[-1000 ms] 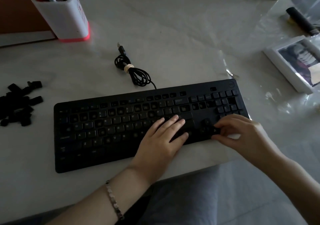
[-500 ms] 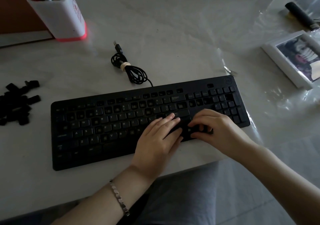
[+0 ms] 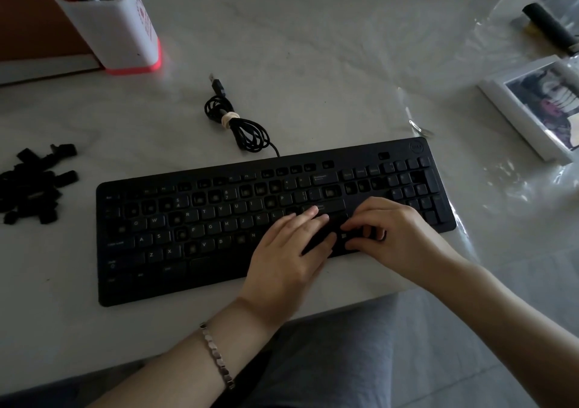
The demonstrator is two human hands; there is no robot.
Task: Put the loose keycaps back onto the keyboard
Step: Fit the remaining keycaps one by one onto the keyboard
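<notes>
A black keyboard point(image 3: 219, 219) lies on the pale table, with several empty key sockets among its rows. A pile of loose black keycaps point(image 3: 31, 188) sits to its left. My left hand point(image 3: 291, 251) rests flat on the lower right keys, fingers straight. Just to its right, my right hand point(image 3: 394, 235) has its fingers curled, and thumb and forefinger pinch a small keycap point(image 3: 343, 235) with a white mark, low over the keyboard's bottom row. The sockets under both hands are hidden.
The keyboard's bundled cable point(image 3: 238, 125) lies behind it. A white pen holder point(image 3: 119, 25) stands back left. A white framed picture point(image 3: 539, 106) and a black cylinder point(image 3: 548, 28) lie on clear plastic sheet at the right. The table's front edge runs just below the keyboard.
My right hand moved left from the arrow-key area to the bottom row beside my left hand. The left hand stayed resting on the keys.
</notes>
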